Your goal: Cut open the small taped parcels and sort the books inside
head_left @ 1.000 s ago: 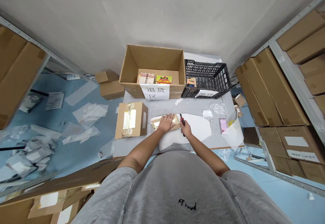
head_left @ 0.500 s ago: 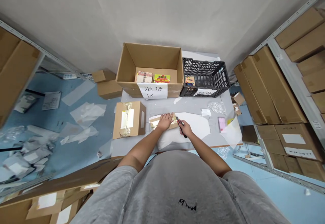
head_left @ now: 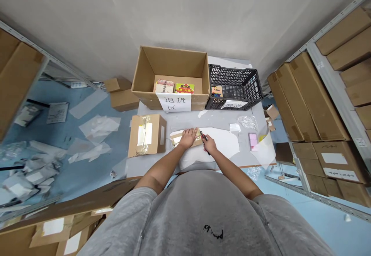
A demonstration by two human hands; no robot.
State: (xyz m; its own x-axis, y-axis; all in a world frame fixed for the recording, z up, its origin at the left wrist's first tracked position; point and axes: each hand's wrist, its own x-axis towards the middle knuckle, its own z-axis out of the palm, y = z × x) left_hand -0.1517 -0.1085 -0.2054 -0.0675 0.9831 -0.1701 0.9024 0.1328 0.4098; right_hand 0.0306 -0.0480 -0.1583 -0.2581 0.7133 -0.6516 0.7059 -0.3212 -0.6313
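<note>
A utility knife point(head_left: 204, 137) at one end of a taped parcel point(head_left: 198, 141), which lies on the near side of the open carton point(head_left: 145, 98).
The left hand point(head_left: 188, 138) lies flat across the parcel, fingers loosely spread, pressing rather than gripping; the right hand point(head_left: 210, 144) is closed round the knife, though whether the blade touches is too small to tell. For a clean cut, I would judge, keep the blade shallow along the tape, hold the parcel firmly against the desk point(head_left: 220, 120), and keep the left fingertips off the blade's line. The parcel is a slim, oblong piece of brown cardboard with shiny, yellowish tape on its ends, its middle hidden under the left hand, a white sheet point(head_left: 227, 142) beside it.
</note>
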